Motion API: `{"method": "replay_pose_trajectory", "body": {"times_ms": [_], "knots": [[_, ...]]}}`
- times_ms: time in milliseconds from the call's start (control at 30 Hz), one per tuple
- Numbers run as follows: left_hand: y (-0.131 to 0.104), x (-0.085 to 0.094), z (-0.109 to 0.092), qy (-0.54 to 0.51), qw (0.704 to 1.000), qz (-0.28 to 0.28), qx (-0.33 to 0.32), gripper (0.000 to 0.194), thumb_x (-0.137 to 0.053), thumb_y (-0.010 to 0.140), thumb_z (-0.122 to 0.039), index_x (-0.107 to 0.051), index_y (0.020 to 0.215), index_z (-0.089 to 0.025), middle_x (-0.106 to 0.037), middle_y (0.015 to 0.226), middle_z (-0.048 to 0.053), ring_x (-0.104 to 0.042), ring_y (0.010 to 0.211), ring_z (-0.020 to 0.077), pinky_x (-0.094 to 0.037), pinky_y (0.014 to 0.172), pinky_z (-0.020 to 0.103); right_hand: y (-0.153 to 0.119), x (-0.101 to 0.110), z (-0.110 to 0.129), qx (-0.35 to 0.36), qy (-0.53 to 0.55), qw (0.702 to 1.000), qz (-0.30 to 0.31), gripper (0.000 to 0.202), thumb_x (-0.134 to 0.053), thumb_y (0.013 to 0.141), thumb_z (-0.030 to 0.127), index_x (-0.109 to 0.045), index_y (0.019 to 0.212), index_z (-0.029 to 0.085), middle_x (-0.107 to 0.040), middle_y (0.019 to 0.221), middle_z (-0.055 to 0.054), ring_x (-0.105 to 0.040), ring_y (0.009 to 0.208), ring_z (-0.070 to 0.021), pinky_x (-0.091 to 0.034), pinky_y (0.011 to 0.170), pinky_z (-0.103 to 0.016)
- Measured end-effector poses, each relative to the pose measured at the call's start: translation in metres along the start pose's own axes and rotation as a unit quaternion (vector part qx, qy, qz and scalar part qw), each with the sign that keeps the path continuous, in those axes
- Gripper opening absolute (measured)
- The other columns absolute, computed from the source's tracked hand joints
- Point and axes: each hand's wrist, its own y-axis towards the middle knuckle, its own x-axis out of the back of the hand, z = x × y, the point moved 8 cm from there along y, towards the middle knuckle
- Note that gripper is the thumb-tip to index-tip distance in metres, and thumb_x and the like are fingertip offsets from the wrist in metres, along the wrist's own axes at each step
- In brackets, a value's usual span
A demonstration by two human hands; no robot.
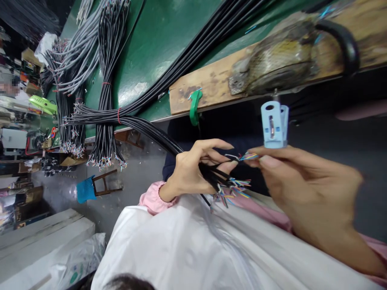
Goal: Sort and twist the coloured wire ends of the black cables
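Observation:
Several black cables (211, 176) with frayed multicoloured wire ends rest in my left hand (193, 169), whose fingers curl round them. Its thumb and a fingertip pinch one cable close to its end. My right hand (308, 185) pinches the coloured wires (249, 156) of that cable between thumb and forefinger. Just above the right fingertips, a light blue clip (273, 125) hangs at the edge of a wooden board. The held cables run back to a bundle (151, 131) lying over the table edge.
On the green table (145, 44) lie black cable bundles and grey cables (78, 48). The wooden board (211, 84) carries a green clip (196, 106) and a taped lump (278, 56). A blue-seated stool (86, 189) stands on the floor at left.

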Motion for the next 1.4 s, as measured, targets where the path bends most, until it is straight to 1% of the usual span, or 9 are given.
{"method": "replay_pose_trajectory", "body": {"times_ms": [100, 200, 467, 633, 733, 933, 1133, 1267, 1400], "knots": [[-0.001, 0.0, -0.003, 0.007, 0.999, -0.01, -0.036, 0.047, -0.061, 0.091, -0.06, -0.058, 0.109, -0.017, -0.072, 0.071, -0.003, -0.069, 0.058, 0.0079, -0.054, 0.052, 0.015, -0.004, -0.011, -0.013, -0.11, 0.076, 0.989, 0.054, 0.037, -0.084, 0.064, 0.063, -0.079, 0.079, 0.029, -0.076, 0.08, -0.004, -0.071, 0.064, -0.018, -0.061, 0.059, -0.032], [-0.002, -0.003, 0.001, 0.041, 0.999, 0.01, -0.028, 0.048, -0.054, 0.093, -0.062, -0.06, 0.109, -0.017, -0.074, 0.075, -0.002, -0.068, 0.057, 0.0074, -0.052, 0.051, 0.015, -0.006, -0.01, -0.015, -0.127, 0.06, 0.989, 0.051, 0.04, -0.086, 0.061, 0.065, -0.079, 0.075, 0.028, -0.075, 0.082, -0.005, -0.071, 0.067, -0.017, -0.061, 0.062, -0.031], [-0.001, -0.009, 0.0, 0.094, 0.991, 0.095, -0.013, 0.054, -0.041, 0.1, -0.057, -0.065, 0.12, -0.014, -0.074, 0.087, 0.003, -0.069, 0.066, 0.0087, -0.057, 0.061, 0.02, -0.006, -0.005, -0.011, -0.064, 0.004, 0.997, 0.03, 0.034, -0.082, 0.067, 0.062, -0.077, 0.071, 0.028, -0.073, 0.078, -0.006, -0.068, 0.074, -0.0194, -0.056, 0.066, -0.034], [0.001, -0.011, -0.014, 0.13, 0.978, 0.107, -0.122, 0.05, -0.037, 0.103, -0.045, -0.069, 0.116, -0.009, -0.069, 0.081, 0.003, -0.065, 0.071, 0.0088, -0.055, 0.065, 0.021, -0.005, -0.006, -0.009, -0.025, -0.007, 1.0, 0.0, 0.023, -0.079, 0.071, 0.051, -0.076, 0.069, 0.027, -0.073, 0.076, -0.005, -0.067, 0.067, -0.0189, -0.054, 0.059, -0.034], [0.0, -0.012, -0.011, 0.143, 0.973, 0.129, -0.124, 0.053, -0.03, 0.104, -0.045, -0.073, 0.109, -0.012, -0.066, 0.079, 0.002, -0.066, 0.071, 0.0091, -0.054, 0.066, 0.023, -0.003, -0.012, -0.009, -0.01, 0.008, 1.0, -0.009, 0.022, -0.081, 0.068, 0.048, -0.075, 0.066, 0.027, -0.071, 0.071, -0.004, -0.067, 0.065, -0.0183, -0.054, 0.055, -0.032], [-0.007, -0.005, -0.001, 0.115, 0.983, 0.102, -0.104, 0.05, -0.036, 0.102, -0.05, -0.074, 0.102, -0.018, -0.069, 0.078, 0.002, -0.067, 0.067, 0.0123, -0.054, 0.063, 0.026, -0.002, -0.009, 0.015, 0.085, 0.022, 0.995, -0.043, 0.014, -0.079, 0.074, 0.031, -0.072, 0.062, 0.027, -0.067, 0.059, -0.001, -0.06, 0.049, -0.0146, -0.048, 0.042, -0.025], [-0.013, -0.002, 0.019, 0.101, 0.989, 0.104, 0.002, 0.058, -0.038, 0.096, -0.068, -0.061, 0.12, -0.02, -0.07, 0.084, 0.0, -0.067, 0.065, 0.0091, -0.052, 0.059, 0.021, -0.004, -0.018, 0.034, 0.178, -0.029, 0.983, 0.045, 0.009, -0.077, 0.077, 0.02, -0.077, 0.083, 0.028, -0.075, 0.077, -0.002, -0.069, 0.061, -0.0153, -0.057, 0.052, -0.025], [-0.014, -0.003, 0.019, 0.083, 0.992, 0.09, -0.009, 0.057, -0.039, 0.096, -0.068, -0.058, 0.118, -0.019, -0.068, 0.08, 0.0, -0.07, 0.069, 0.0096, -0.052, 0.062, 0.022, -0.007, -0.021, 0.036, 0.237, -0.025, 0.971, 0.003, 0.013, -0.075, 0.082, 0.021, -0.071, 0.07, 0.026, -0.07, 0.063, 0.001, -0.065, 0.055, -0.0134, -0.054, 0.05, -0.024], [-0.011, -0.001, 0.019, 0.034, 0.999, 0.022, -0.036, 0.047, -0.062, 0.088, -0.064, -0.057, 0.107, -0.021, -0.07, 0.077, -0.002, -0.069, 0.063, 0.0098, -0.054, 0.057, 0.02, -0.007, -0.021, 0.024, 0.226, -0.023, 0.973, -0.052, 0.012, -0.075, 0.083, 0.026, -0.071, 0.072, 0.026, -0.069, 0.064, 0.0, -0.064, 0.053, -0.0152, -0.051, 0.046, -0.027]]}}
